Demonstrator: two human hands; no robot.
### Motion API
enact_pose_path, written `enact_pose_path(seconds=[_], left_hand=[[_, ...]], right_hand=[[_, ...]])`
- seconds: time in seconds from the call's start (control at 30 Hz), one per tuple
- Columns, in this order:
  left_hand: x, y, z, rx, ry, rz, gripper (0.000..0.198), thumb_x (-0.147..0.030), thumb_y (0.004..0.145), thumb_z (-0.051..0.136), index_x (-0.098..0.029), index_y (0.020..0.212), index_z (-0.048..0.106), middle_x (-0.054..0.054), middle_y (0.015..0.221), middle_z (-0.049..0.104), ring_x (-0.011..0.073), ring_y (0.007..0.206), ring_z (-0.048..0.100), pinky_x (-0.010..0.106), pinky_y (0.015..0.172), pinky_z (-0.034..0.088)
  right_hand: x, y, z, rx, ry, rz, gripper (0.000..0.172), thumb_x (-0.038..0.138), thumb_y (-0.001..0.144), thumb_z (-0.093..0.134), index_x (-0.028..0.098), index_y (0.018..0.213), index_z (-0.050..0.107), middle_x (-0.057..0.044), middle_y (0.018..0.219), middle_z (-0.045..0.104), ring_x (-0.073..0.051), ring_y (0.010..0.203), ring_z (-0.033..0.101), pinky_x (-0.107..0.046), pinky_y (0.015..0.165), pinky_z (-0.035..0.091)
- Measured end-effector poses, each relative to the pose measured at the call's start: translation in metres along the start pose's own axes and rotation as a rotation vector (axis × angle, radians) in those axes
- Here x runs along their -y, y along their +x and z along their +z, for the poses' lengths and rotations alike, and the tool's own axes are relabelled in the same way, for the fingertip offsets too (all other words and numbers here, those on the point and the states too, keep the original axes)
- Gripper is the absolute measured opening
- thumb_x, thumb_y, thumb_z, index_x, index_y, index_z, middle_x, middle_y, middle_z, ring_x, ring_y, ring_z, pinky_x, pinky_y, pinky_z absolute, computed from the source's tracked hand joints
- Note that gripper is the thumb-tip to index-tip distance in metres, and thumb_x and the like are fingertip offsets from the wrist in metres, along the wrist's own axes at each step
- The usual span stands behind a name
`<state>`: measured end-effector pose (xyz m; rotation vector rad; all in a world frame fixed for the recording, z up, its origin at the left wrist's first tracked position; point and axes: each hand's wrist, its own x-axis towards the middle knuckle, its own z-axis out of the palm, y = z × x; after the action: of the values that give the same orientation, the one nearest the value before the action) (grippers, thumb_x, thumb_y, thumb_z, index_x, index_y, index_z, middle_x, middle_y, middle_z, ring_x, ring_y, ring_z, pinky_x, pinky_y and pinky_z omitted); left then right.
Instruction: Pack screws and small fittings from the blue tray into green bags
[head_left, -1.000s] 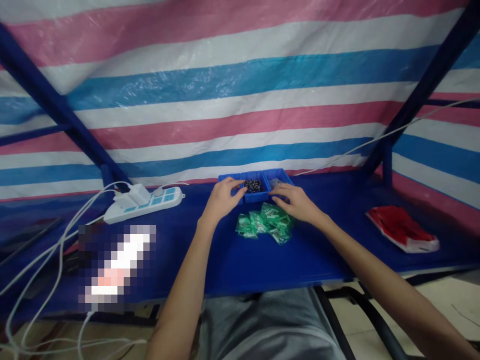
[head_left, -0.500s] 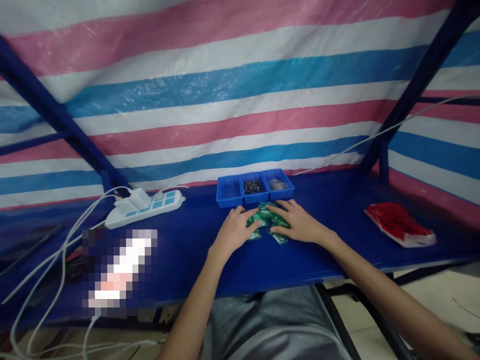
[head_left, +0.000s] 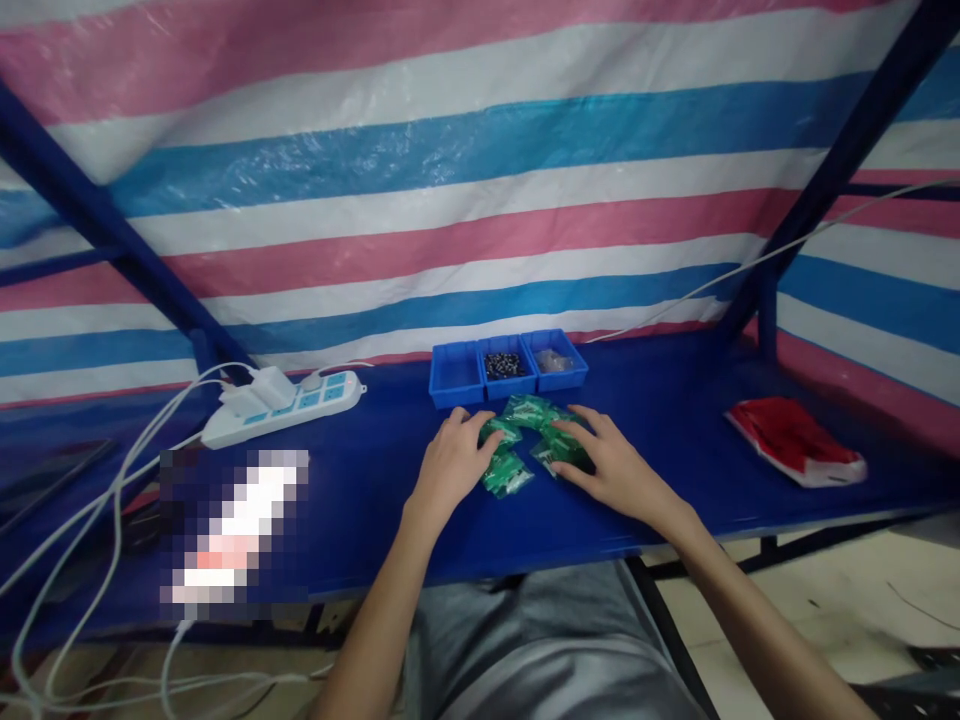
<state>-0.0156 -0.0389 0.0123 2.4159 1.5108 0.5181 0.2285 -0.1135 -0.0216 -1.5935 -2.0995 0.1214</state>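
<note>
Several small green plastic packets (head_left: pixel 508 472) lie in a loose ring on the blue table, in front of the bins. My left hand (head_left: pixel 457 455) rests against the left side of the packets, its fingers apart and touching them. On the right side, my right hand (head_left: pixel 611 465) has its fingers spread over the packets there. Neither hand has closed on a packet. Dark blue tabletop shows in the middle of the ring.
Behind the packets stand three blue bins (head_left: pixel 457 375), the middle one with small dark pieces. A white power strip (head_left: pixel 322 398) with cables lies left, near a blurred bright object (head_left: pixel 251 515). A red and white bag (head_left: pixel 795 440) lies right on the blue table (head_left: pixel 675 400).
My hands have moved slightly apart. The green packets, bunched together before, are spread wider, with a gap in their middle. The view has shifted a little.
</note>
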Motion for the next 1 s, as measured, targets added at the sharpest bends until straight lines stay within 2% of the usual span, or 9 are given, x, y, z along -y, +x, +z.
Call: enact_pose_path(seconds=[0.07,0.17,0.27,0.4,0.57,0.73,0.8,0.9,1.0], left_hand=[[-0.002,-0.009,-0.001,-0.011,-0.004,0.08,0.043,-0.05,0.1,0.043,-0.031,0.136,0.058,0.009,0.132,0.055,0.0292,0.118,0.058,0.043,0.098,0.048],[0.0,-0.022,-0.003,0.111,-0.057,0.196,0.041,-0.048,0.101,0.042,-0.038,0.139,0.055,0.003,0.152,0.044,0.0315,0.141,0.04,0.052,0.112,0.037],[0.004,-0.034,-0.002,0.193,-0.109,0.177,0.043,-0.05,0.101,0.041,-0.043,0.142,0.051,-0.001,0.161,0.03,0.0342,0.15,0.022,0.058,0.115,0.031],[0.002,-0.044,0.008,0.137,-0.108,0.139,0.045,-0.054,0.099,0.044,-0.039,0.14,0.056,-0.001,0.165,0.021,0.0362,0.152,0.015,0.058,0.117,0.028],[-0.009,-0.052,0.021,-0.024,-0.03,0.125,0.046,-0.054,0.095,0.052,-0.031,0.135,0.061,0.002,0.165,0.018,0.0363,0.152,0.013,0.057,0.118,0.028],[-0.011,-0.066,0.021,-0.005,-0.063,0.101,0.053,-0.052,0.094,0.056,-0.03,0.142,0.054,0.003,0.164,0.023,0.0342,0.152,0.016,0.053,0.119,0.031],[-0.01,-0.072,0.018,0.015,-0.097,0.057,0.05,-0.05,0.096,0.053,-0.031,0.143,0.052,0.004,0.162,0.028,0.0324,0.151,0.021,0.051,0.118,0.033],[-0.009,-0.075,0.013,0.027,-0.143,0.003,0.044,-0.046,0.099,0.049,-0.032,0.14,0.056,0.004,0.157,0.038,0.0297,0.145,0.036,0.047,0.117,0.037],[-0.008,-0.072,0.009,0.009,-0.167,-0.008,0.038,-0.043,0.099,0.049,-0.033,0.134,0.06,0.003,0.151,0.045,0.0263,0.136,0.048,0.042,0.115,0.04]], right_hand=[[0.001,-0.002,0.001,-0.01,-0.011,-0.005,0.047,0.049,0.096,0.052,0.027,0.136,0.056,-0.014,0.144,0.047,-0.035,0.133,0.046,-0.053,0.106,0.044],[-0.005,-0.003,0.002,-0.026,-0.029,-0.017,0.041,0.043,0.097,0.051,0.026,0.134,0.059,-0.014,0.137,0.053,-0.034,0.128,0.049,-0.053,0.105,0.045],[-0.012,-0.004,0.002,-0.061,-0.03,0.023,0.041,0.042,0.098,0.051,0.024,0.133,0.06,-0.015,0.129,0.057,-0.033,0.121,0.053,-0.052,0.102,0.046],[-0.01,-0.004,0.002,-0.105,0.008,0.05,0.043,0.045,0.098,0.05,0.026,0.136,0.059,-0.014,0.123,0.06,-0.032,0.113,0.056,-0.05,0.099,0.048],[-0.004,-0.006,0.003,-0.109,0.025,-0.049,0.04,0.036,0.098,0.05,0.027,0.136,0.058,-0.013,0.132,0.057,-0.033,0.123,0.053,-0.054,0.105,0.045],[-0.009,-0.009,0.007,-0.085,0.004,-0.091,0.037,0.022,0.097,0.046,0.027,0.129,0.064,-0.012,0.144,0.051,-0.032,0.13,0.051,-0.054,0.105,0.045],[-0.007,-0.009,0.005,-0.051,-0.012,-0.105,0.036,0.025,0.098,0.046,0.028,0.129,0.065,-0.01,0.146,0.052,-0.032,0.129,0.053,-0.053,0.102,0.047],[0.001,-0.009,-0.001,-0.01,-0.022,-0.142,0.035,0.033,0.101,0.046,0.029,0.13,0.064,-0.009,0.144,0.055,-0.03,0.127,0.055,-0.051,0.101,0.046],[0.011,-0.01,-0.008,0.029,-0.001,-0.198,0.04,0.044,0.1,0.049,0.029,0.136,0.06,-0.009,0.143,0.057,-0.031,0.132,0.052,-0.051,0.103,0.043]])
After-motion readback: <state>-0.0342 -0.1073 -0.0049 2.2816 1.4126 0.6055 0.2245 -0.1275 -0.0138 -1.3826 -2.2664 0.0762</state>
